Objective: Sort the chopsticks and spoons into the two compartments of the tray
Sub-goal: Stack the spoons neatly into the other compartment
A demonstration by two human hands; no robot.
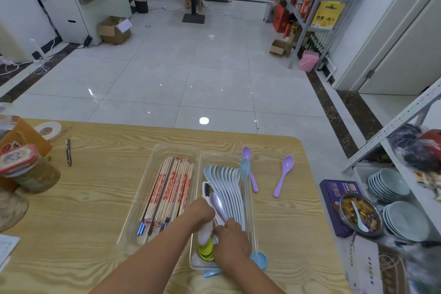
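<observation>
Of the person, only two arms showed. The left hand point(202, 213) and right hand point(230, 240) were bare. The left forearm point(155, 254) and right forearm point(254, 277) were likewise bare, uncovered down to the frame's bottom edge.

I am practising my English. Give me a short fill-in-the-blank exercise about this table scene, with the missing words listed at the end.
1. The chopsticks lie in the ____ compartment of the tray.
2. ____ purple spoons lie on the table, right of the tray.
3. The left hand and the right hand both reach into the ____ compartment.
4. The row of spoons in the tray is light ____.
Missing words: left; two; right; blue.
</observation>
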